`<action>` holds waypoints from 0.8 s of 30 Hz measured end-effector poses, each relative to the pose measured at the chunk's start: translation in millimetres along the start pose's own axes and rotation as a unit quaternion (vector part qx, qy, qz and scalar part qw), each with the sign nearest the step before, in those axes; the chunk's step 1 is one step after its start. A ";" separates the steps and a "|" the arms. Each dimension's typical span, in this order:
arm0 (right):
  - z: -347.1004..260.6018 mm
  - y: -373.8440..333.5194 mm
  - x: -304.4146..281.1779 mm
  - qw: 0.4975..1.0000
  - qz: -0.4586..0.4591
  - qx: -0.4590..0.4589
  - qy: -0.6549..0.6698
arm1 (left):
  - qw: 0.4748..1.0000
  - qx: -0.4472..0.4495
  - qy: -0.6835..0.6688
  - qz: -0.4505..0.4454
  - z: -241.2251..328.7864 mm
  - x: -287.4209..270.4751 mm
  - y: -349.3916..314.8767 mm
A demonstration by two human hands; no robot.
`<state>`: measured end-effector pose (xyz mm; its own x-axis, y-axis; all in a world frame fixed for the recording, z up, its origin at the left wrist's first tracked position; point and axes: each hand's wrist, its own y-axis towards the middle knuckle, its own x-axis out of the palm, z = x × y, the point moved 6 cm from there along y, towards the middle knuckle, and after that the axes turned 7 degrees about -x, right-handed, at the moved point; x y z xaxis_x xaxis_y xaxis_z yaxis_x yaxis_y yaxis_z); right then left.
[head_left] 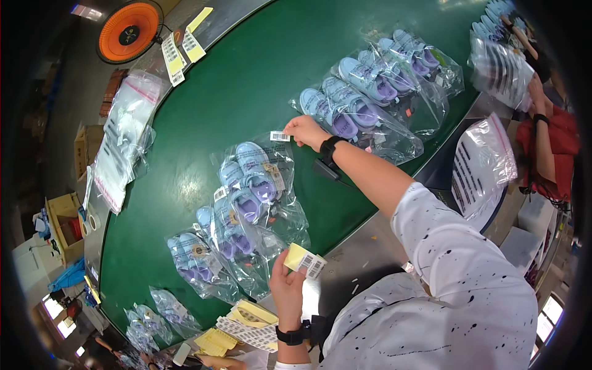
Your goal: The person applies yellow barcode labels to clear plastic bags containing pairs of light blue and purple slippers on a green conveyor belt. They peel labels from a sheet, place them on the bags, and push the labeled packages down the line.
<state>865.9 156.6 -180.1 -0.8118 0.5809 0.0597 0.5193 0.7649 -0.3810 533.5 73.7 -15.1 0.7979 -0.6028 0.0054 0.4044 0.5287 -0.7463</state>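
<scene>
On a green table [185,135], a clear bag of light-blue clogs [253,157] lies flat near the middle, a white barcode label [280,135] at its upper corner. The right hand [306,133] has thumb and fingertips drawn nearly together, pinching the label's end; whether the label is stuck down cannot be told. Above the table's near edge, the left hand [288,288] is closed on a yellow-backed label strip [305,262], thumb against fingers.

Work appears partway along. A second white label [220,193] shows among the bags toward the table's left, while bags clustered toward its right [364,86] show no such label that can be made out and seem to be left for later. Labels on the strip look unused.

The clogs are rounded and perforated, with lilac insides, paired under glossy, creased plastic bearing dark print; a patterned tag hangs on the nearest pair.

Farther out, label sheets [250,324] lie at the table's near edge, toward its left end. A stack of clear bags [126,132] rests along the far edge, with an orange fan [129,31] beyond it. At the table's right end, a co-worker's hand [536,92] holds more bags [499,74].
</scene>
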 end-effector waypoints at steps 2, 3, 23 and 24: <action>11.6 15.1 -0.6 0.999 -0.015 0.018 -0.030 | 0.999 -0.025 -0.031 0.009 -3.1 5.5 -1.0; 16.9 19.1 -2.7 1.000 -0.013 0.014 -0.022 | 0.999 -0.031 -0.031 0.009 -2.3 9.4 -1.1; -70.2 -3.4 0.9 0.866 0.042 -0.153 -0.473 | 0.998 -0.005 -0.059 -0.035 14.0 46.0 -1.8; -85.0 -13.2 -17.6 0.869 0.068 -0.167 -0.460 | 0.997 -0.007 -0.065 -0.035 14.4 46.6 -3.3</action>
<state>896.0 159.9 -97.7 -0.5273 0.3209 -0.7867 0.5501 0.8346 -0.0283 575.8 52.5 -2.8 0.8193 -0.5550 0.1443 0.4565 0.4790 -0.7498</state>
